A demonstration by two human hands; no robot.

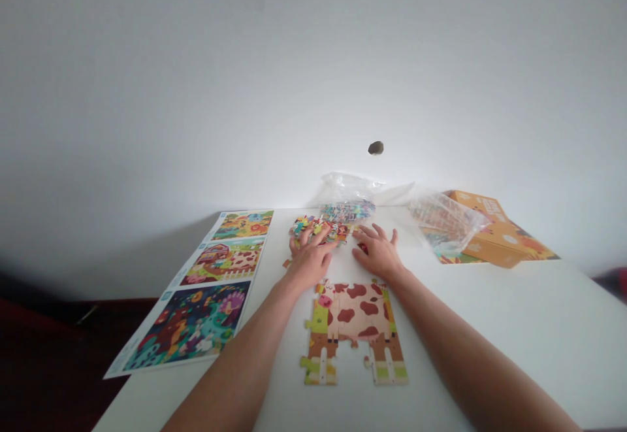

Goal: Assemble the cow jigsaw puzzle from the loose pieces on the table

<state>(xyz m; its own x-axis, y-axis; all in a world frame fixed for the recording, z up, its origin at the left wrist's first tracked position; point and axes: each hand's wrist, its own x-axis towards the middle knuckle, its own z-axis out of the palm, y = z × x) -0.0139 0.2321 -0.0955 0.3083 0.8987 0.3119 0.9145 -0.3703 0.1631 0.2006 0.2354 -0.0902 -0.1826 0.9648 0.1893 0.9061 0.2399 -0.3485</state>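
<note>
Fingers spread, my left hand (pixel 309 255) rests on a heap of loose jigsaw pieces (pixel 337 231), covering part of it. My right hand (pixel 379 252) is at the heap's right side, its fingers apart. A dark red bit of a piece shows beside its index finger, but I cannot make out whether the hand touches it. Nearer to me, between my forearms, lies a partly joined jigsaw (pixel 360 314) of a spotted cow behind a fence. It has a gap at the middle of its near edge.
At the left lies a sheet (pixel 215 275) with several printed puzzle pictures. Behind the heap stands a clear plastic bag (pixel 347 200) of pieces. Another clear bag (pixel 445 223) leans on an orange box (pixel 490 223) at the right. A white wall (pixel 313 79) closes off the table's far side.
</note>
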